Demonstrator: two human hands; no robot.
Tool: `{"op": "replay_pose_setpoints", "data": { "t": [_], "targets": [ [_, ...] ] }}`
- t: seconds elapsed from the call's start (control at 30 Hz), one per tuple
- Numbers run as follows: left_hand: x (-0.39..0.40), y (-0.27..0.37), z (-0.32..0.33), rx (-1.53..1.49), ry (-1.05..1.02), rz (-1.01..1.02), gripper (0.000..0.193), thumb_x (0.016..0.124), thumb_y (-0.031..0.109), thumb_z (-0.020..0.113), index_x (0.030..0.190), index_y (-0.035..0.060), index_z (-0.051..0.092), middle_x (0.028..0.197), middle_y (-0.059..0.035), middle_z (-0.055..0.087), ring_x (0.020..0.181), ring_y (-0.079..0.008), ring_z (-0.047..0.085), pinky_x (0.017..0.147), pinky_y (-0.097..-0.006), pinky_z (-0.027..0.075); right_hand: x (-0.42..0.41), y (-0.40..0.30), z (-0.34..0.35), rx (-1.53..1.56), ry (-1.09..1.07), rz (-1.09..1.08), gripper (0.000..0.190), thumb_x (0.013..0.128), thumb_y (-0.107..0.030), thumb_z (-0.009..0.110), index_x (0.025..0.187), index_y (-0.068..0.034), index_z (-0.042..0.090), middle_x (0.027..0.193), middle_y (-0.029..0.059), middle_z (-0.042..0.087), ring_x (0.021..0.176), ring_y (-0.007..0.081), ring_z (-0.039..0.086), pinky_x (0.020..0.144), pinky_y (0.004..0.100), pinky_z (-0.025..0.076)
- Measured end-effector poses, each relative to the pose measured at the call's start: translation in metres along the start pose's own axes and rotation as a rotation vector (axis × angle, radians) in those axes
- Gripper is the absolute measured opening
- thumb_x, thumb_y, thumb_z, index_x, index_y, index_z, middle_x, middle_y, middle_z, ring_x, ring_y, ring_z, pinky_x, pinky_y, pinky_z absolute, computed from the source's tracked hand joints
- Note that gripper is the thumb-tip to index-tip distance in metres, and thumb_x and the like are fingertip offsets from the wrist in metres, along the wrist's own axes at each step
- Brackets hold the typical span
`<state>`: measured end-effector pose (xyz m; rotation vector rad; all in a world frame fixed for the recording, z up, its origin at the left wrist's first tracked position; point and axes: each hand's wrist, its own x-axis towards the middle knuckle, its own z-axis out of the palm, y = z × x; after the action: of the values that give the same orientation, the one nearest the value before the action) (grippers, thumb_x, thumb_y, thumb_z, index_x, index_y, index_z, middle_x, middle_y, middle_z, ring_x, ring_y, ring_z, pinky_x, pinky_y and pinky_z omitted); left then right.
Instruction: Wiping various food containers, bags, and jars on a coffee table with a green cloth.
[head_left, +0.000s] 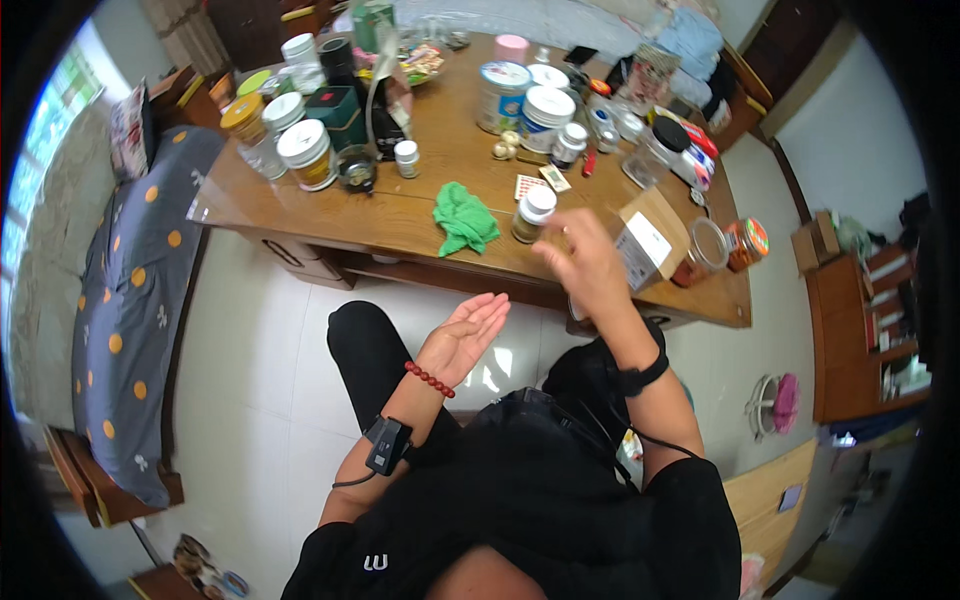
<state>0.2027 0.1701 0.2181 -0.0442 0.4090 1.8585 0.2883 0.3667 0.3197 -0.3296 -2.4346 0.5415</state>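
Note:
My left hand (466, 337) is held palm up above my lap, its fingers straight and nothing on the palm. Over the table's front edge is my right hand (589, 259), blurred, with thumb and forefinger apart and no object visible between them. Just left of it stands a bottle with a white cap (534, 214); whether the fingertips touch it is unclear. A crumpled green cloth (465, 219) lies left of that bottle. To the right of my right hand is a cardboard box (654, 236) with a white label.
The wooden table (360, 221) carries jars, tins and bottles along its left and far right. A clear jar with a black lid (658, 150) and an open clear plastic tub (707, 246) stand at right. A small white-capped bottle (407, 159) stands left of centre.

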Motion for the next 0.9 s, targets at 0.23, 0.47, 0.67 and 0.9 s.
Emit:
{"op": "replay_pose_setpoints", "data": {
  "t": [0.23,0.47,0.67,0.9],
  "targets": [
    [0.042,-0.072,0.061,0.146,-0.255,-0.19,0.056,0.083,-0.007,0.045,0.138,-0.0019,0.031,0.144,-0.0174,0.035,0.132,-0.0259,0.037,0.11,-0.0375,0.03,-0.109,-0.006,-0.034,0.223,-0.023,0.19,0.012,0.077,-0.011,0.069,0.084,-0.004,0.063,0.083,0.0098,0.058,0.075,0.0261,0.059,0.067,0.0333,0.049],
    [0.074,-0.187,0.098,-0.057,-0.402,-0.547,0.047,0.089,0.013,0.051,0.132,-0.0011,0.039,0.135,-0.0167,0.044,0.124,-0.0258,0.044,0.107,-0.041,0.033,-0.188,0.01,-0.111,0.011,0.266,0.544,0.014,0.074,-0.009,0.073,0.077,-0.001,0.062,0.075,0.0107,0.058,0.066,0.0231,0.057,0.06,0.0316,0.046],
    [0.071,-0.255,0.101,0.039,-0.336,-0.795,0.047,0.095,0.021,0.049,0.135,0.0058,0.029,0.135,-0.017,0.04,0.125,-0.0271,0.043,0.108,-0.041,0.033,-0.249,0.02,-0.135,0.054,0.31,0.963,0.016,0.076,-0.009,0.071,0.076,0.0,0.057,0.071,0.0094,0.055,0.062,0.0186,0.055,0.057,0.0308,0.044],
    [0.077,-0.264,0.097,0.146,-0.407,-0.788,0.043,0.098,0.029,0.046,0.133,0.0095,0.031,0.128,-0.0097,0.047,0.121,-0.0213,0.046,0.103,-0.0376,0.036,-0.248,0.015,-0.138,-0.147,0.22,0.714,0.013,0.078,-0.007,0.065,0.08,0.0,0.055,0.075,0.0111,0.054,0.065,0.0218,0.056,0.06,0.0313,0.046]
  ]
}}
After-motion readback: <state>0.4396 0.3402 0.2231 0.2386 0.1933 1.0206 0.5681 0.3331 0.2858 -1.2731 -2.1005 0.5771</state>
